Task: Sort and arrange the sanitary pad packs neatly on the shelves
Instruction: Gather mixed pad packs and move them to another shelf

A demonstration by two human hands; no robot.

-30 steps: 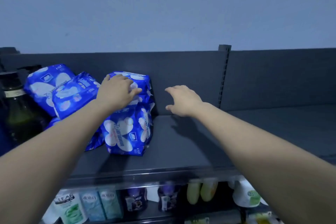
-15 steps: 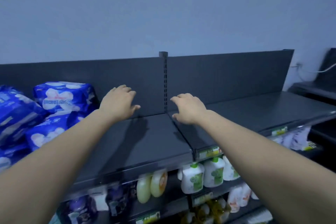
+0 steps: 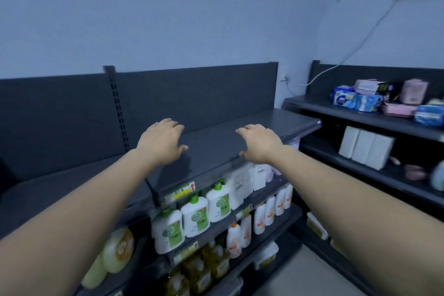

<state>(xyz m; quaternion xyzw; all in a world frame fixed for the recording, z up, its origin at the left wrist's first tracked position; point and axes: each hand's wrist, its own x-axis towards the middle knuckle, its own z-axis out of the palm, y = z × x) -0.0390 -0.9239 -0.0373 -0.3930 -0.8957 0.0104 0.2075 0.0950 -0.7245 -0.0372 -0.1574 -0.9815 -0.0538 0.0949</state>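
Observation:
My left hand (image 3: 161, 142) and my right hand (image 3: 260, 142) both reach out over the dark top shelf (image 3: 216, 144), fingers loosely spread and holding nothing. On the top shelf of the side unit at the far right lie several pad packs: blue ones (image 3: 355, 100), pink ones (image 3: 397, 109) and another blue pack (image 3: 428, 115) at the frame edge. They lie in a loose heap. Neither hand is near them.
Below the top shelf stand white bottles with green labels (image 3: 194, 214), white and orange bottles (image 3: 269, 211) and yellow bottles (image 3: 211, 262). White boxes (image 3: 365, 149) stand on the side unit's middle shelf. A white cable (image 3: 355, 50) runs down the wall.
My view has swung right. The blue packs my left hand touched at the left have left the frame, and the side shelf with mixed packs has come into view. Both hands stay empty.

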